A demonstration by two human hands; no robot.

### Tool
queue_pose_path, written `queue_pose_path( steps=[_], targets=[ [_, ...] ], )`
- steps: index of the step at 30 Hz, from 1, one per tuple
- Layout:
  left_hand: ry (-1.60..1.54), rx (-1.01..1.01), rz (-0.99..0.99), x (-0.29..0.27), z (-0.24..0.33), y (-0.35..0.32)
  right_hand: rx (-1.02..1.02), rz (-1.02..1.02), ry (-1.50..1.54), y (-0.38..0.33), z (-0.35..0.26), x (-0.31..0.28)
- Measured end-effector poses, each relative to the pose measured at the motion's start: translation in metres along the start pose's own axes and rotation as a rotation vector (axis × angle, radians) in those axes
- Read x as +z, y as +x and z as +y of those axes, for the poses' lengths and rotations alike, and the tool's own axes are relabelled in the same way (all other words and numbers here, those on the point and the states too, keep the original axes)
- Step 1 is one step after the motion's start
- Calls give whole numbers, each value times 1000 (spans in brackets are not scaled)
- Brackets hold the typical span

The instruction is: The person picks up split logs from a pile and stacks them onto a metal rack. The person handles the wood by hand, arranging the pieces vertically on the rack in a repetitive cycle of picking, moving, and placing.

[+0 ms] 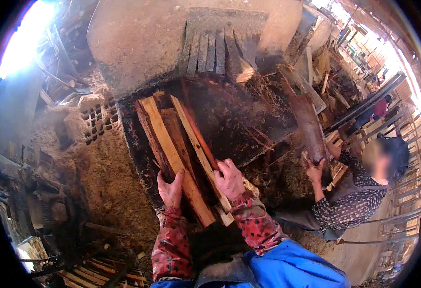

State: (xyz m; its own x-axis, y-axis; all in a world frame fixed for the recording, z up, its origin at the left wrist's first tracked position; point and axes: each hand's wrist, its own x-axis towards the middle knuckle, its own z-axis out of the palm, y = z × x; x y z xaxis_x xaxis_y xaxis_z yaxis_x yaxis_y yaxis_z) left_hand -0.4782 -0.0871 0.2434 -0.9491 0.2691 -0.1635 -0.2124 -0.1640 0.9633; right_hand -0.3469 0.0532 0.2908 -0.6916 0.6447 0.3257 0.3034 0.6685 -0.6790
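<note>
A wood slab (174, 153) with dark bark along its left edge lies lengthwise in front of me, over the near part of a dark table (234, 110). My left hand (170, 189) grips its left side, with the thumb on top and the other fingers mostly hidden. A narrower pale wood strip (198, 144) with a reddish edge lies to the right. My right hand (229, 178) is closed round this strip's right side near its close end. Between the two lies a darker, bark-covered piece (178, 127), touched by neither hand as far as I can see.
A machine housing (138, 53) with hanging dark flaps (211, 50) stands beyond the table; a wood piece (245, 72) pokes out beneath them. At right, a co-worker (349, 197) holds a bark-covered slab (311, 125). Sawdust (105, 177) covers the ground at left; cut strips (93, 273) lie lower left.
</note>
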Motion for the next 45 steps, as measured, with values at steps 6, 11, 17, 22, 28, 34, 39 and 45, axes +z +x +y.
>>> queue_pose_path(
  steps=[6, 11, 17, 22, 28, 34, 39, 45],
  targets=[
    [242, -24, 33, 2, 21, -10, -104, -77, 181, -10, -19, 10],
    [-21, -6, -7, -7, 7, -9, -197, -40, -89, -16, -27, 10],
    [-111, 26, -22, -6, -4, -9, -22, -87, 325, -25, -10, 34],
    [107, 4, -3, -1, 15, -14, -162, -36, 221, -10, -12, 42],
    [54, 84, -13, -16, -18, 2, -205, 0, 52, 6, -11, 65],
    [82, 81, -10, -18, -33, 10, -176, -31, 101, -5, -4, 54],
    [109, 21, -10, 1, -14, -4, -96, -87, 73, -42, 3, 27],
    [359, -52, 57, 19, 13, -10, -72, -56, 128, -52, -1, -9]
  ],
)
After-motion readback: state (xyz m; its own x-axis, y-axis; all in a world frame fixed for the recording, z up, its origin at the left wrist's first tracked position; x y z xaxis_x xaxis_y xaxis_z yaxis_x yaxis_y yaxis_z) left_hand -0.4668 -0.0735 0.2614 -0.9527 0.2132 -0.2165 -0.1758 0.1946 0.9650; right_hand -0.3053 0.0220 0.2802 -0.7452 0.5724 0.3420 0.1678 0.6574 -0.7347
